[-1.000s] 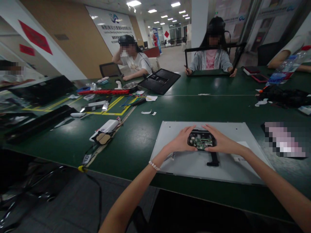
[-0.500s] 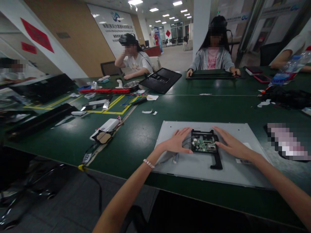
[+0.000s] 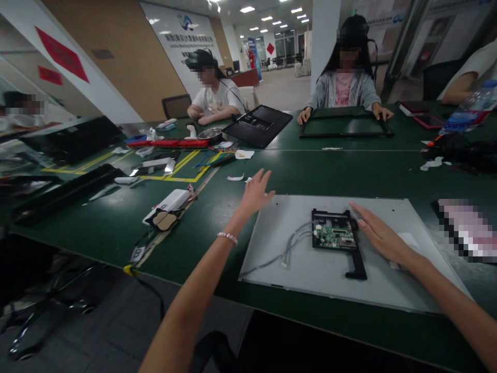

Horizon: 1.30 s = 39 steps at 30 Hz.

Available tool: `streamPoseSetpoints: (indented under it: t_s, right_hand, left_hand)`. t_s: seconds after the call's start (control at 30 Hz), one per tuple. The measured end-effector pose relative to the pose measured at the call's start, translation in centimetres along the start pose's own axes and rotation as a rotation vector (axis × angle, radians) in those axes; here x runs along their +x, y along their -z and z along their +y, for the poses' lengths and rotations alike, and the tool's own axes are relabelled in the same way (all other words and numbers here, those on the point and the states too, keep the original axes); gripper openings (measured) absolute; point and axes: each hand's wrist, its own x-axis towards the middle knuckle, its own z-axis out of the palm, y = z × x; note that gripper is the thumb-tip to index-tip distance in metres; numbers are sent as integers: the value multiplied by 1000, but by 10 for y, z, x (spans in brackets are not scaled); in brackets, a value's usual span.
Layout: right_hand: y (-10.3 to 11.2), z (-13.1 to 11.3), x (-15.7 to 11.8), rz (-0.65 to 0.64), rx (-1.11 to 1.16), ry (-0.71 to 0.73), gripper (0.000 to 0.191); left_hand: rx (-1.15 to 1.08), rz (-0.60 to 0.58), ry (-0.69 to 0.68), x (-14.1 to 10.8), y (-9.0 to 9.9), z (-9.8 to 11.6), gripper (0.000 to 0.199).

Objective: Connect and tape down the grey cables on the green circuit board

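Observation:
A flat grey panel [image 3: 295, 274] lies on the green table in front of me. On it rests a black bracket [image 3: 359, 264] with a green circuit board [image 3: 334, 237], and thin grey cables [image 3: 291, 243] run from its left side. My left hand [image 3: 256, 192] is over the panel's back left corner, fingers spread, holding nothing. My right hand [image 3: 378, 235] is beside the bracket's right edge with its fingers extended and nothing held; whether it touches the bracket is unclear.
A white and black device [image 3: 169, 207] with a cable lies left of the panel. A phone [image 3: 468, 228] lies at the right. Across the green table [image 3: 209, 233], a person's hands hold a black frame [image 3: 345, 135] near a black casing [image 3: 258, 126].
My left hand has left the bracket's side and moved left and away from me, uncovering the cables. The person opposite has tilted the black frame up; another person's hand has come down from the face.

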Motion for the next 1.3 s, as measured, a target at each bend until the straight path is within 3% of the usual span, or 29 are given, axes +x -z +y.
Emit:
streamPoseSetpoints:
  t_s: [0.1,0.23,0.4,0.6,0.87,1.0,1.1,1.2,1.3]
  right_hand:
    - [-2,3,-1,5,2,-13,54]
    - [-3,4,1,-21,-31,0,54]
    - [-3,1,3,-22,-72,26,55]
    - [-2,-4,5,-53,-136,43,57]
    - [-1,-5,5,-68,-184,69,57]
    - [-3,-3,5,-75,-211,83,58]
    - [-4,0,5,-73,-211,89,58]
    - [-3,1,4,-68,-208,90,58]
    - [-2,1,3,-70,-215,82,58]
  left_hand:
    - [151,28,184,23,7,-51,68]
    - [243,-137,180,36,9,-91,64]
    - [279,-218,157,42,8,-99,34]
    - [329,-184,251,46,5,-94,34]
    - [320,-141,332,35,7,-76,37]
    - [287,-68,322,27,15,-57,41]
    - [219,31,250,24,19,-25,43]
    - [47,189,70,20,22,19,37]
    - [11,183,-88,12,20,63,33]
